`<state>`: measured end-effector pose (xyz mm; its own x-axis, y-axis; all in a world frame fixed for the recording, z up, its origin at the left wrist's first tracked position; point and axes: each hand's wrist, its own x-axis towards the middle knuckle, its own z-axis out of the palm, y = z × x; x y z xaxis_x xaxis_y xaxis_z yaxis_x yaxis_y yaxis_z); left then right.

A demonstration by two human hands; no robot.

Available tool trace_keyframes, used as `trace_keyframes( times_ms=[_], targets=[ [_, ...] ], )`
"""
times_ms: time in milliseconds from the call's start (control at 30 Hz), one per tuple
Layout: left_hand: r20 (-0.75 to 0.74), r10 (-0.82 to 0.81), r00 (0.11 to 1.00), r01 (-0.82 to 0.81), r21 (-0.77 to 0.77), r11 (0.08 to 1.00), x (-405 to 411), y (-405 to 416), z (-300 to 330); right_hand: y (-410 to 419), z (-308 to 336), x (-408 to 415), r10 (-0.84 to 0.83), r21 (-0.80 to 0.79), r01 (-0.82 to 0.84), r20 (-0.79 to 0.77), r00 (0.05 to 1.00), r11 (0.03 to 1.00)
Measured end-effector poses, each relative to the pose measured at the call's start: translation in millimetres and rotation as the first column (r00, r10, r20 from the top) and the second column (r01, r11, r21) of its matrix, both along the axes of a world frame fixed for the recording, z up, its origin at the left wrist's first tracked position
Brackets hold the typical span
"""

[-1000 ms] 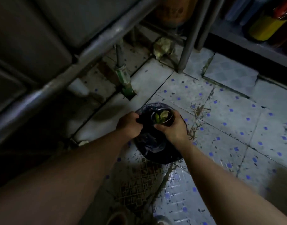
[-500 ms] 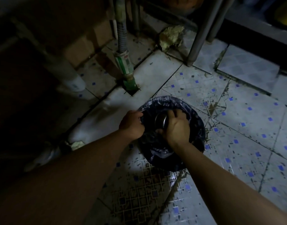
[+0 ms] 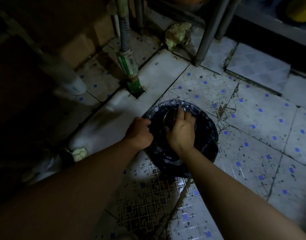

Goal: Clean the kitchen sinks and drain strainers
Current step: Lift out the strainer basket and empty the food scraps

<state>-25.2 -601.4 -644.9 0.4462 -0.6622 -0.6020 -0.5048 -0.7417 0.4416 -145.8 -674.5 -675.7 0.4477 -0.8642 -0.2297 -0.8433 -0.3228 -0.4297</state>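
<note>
Down, strainer (image 3: 170,118) inside bin rim (image 3: 210,122)

Shiny metal strainer (image 3: 170,118), glossy crinkled black plastic bin liner (image 3: 206,129), stained glazed floor tiles (image 3: 252,118).

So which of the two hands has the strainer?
The right hand: it grips the metal strainer, tipped over the bin. The left hand only pinches the bag's edge.
</note>
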Motion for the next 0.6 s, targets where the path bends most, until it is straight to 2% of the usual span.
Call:
trace_keyframes(
  times_ms=[100, 133, 200, 233, 300, 333, 400, 500, 533, 600],
  targets=[
    [0.000, -0.027, 1.000, 0.027, -0.004, 1.000, -4.7, 2.9, -0.1, 1.2, -7.4, -2.7, 0.124, 0.230, -0.082, -0.171, 0.977, 0.970],
    [0.010, -0.040, 0.999, 0.040, -0.004, 0.999, -7.0, 3.7, 0.3, 2.3, -7.4, -4.6, 0.105, 0.233, -0.057, -0.197, 0.975, 0.971],
    [0.030, -0.045, 0.999, 0.046, -0.014, 0.999, -10.1, 3.3, 0.3, 2.4, -8.6, -5.7, -0.032, 0.109, 0.049, -0.150, 0.988, 0.993],
    [0.031, -0.045, 0.998, 0.046, -0.015, 0.999, -11.7, 4.0, 1.1, 5.2, -9.9, -4.9, -0.031, 0.080, 0.042, -0.135, 0.990, 0.996],
    [0.024, -0.046, 0.999, 0.046, -0.018, 0.999, -14.0, 4.1, 0.5, 11.2, -8.0, -4.2, 0.093, 0.193, -0.059, -0.174, 0.980, 0.980],
    [0.015, -0.043, 0.999, 0.044, -0.016, 0.999, -14.7, 4.9, 0.2, 10.9, -9.7, -5.3, 0.083, 0.224, -0.041, -0.183, 0.980, 0.974],
    [0.013, -0.037, 0.999, 0.037, -0.018, 0.999, -15.8, 5.9, 1.4, 4.2, -10.4, -7.1, -0.002, 0.189, 0.041, -0.201, 0.980, 0.981],
    [0.010, -0.050, 0.999, 0.050, -0.006, 0.999, -17.7, 7.0, -0.1, 4.9, -12.8, -10.0, 0.070, 0.314, -0.006, -0.193, 0.979, 0.950],
    [0.003, -0.048, 0.999, 0.048, 0.005, 0.999, -18.4, 8.0, -0.4, 6.5, -12.1, -11.9, 0.044, 0.323, 0.024, -0.203, 0.978, 0.946],
    [-0.009, -0.045, 0.999, 0.045, 0.012, 0.999, -19.1, 7.6, -0.2, 7.3, -8.7, -15.1, -0.073, 0.222, 0.105, -0.149, 0.986, 0.969]
  ],
)
